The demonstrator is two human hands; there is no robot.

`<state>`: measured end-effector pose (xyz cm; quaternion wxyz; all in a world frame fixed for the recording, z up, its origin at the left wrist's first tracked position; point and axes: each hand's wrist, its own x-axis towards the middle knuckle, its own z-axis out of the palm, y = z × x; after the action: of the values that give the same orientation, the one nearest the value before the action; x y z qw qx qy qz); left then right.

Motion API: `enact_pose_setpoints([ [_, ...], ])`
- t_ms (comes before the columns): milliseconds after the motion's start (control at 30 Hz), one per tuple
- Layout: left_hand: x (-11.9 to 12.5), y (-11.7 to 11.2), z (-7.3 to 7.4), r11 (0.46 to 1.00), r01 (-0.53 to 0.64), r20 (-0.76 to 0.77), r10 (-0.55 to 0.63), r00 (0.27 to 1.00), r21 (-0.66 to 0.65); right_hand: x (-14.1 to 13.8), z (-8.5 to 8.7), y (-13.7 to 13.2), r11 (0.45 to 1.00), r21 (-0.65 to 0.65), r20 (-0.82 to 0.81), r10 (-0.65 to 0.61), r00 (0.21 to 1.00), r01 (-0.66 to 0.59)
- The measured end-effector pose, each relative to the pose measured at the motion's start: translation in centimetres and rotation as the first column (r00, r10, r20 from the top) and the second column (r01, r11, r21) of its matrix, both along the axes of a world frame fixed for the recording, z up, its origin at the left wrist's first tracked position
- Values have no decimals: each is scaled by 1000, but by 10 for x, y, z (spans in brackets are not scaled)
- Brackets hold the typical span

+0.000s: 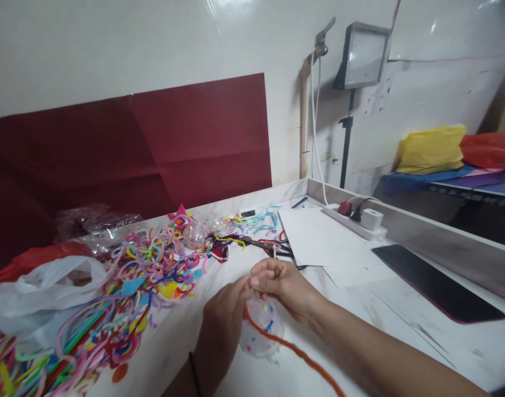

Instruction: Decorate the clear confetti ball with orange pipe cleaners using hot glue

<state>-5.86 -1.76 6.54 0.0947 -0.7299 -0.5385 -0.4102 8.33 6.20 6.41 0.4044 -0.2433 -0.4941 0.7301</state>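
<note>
An orange pipe cleaner (294, 348) runs from between my two hands down toward the lower right of the view. Its upper end is pinched in the fingers of my left hand (225, 311), which wears a dark band at the wrist. Close against it, my right hand (277, 281) is closed, thumb and fingertips meeting at the same end of the pipe cleaner. Just below the hands, a clear plastic ball or cup with coloured specks (263, 331) rests on the white table, partly covered by the pipe cleaner and hands.
A heap of coloured pipe cleaners (153, 270) and a white plastic bag (49, 286) fill the left. Pliers or scissors (264, 244) lie beyond my hands. White sheets (310, 237), a power strip (355, 223) and a black pad (436, 284) are on the right.
</note>
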Motion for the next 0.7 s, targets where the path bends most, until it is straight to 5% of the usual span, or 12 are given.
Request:
enact_pose_setpoints([
  [200,-5,10,9,999,39,-46,-39,998,-20,8,5,7,958,283,44,-65,997,50],
  [333,-3,14,16,999,34,-43,-34,999,-8,13,11,6,839,533,54,-164,985,110],
  [500,1,13,20,998,-10,57,13,998,-59,21,16,7,577,810,28,-215,976,104],
  [633,2,9,19,990,16,151,6,988,-141,26,17,10,207,978,59,-259,964,-5],
  [700,1,7,19,979,31,203,11,979,-201,28,19,10,77,994,102,-299,949,-83],
])
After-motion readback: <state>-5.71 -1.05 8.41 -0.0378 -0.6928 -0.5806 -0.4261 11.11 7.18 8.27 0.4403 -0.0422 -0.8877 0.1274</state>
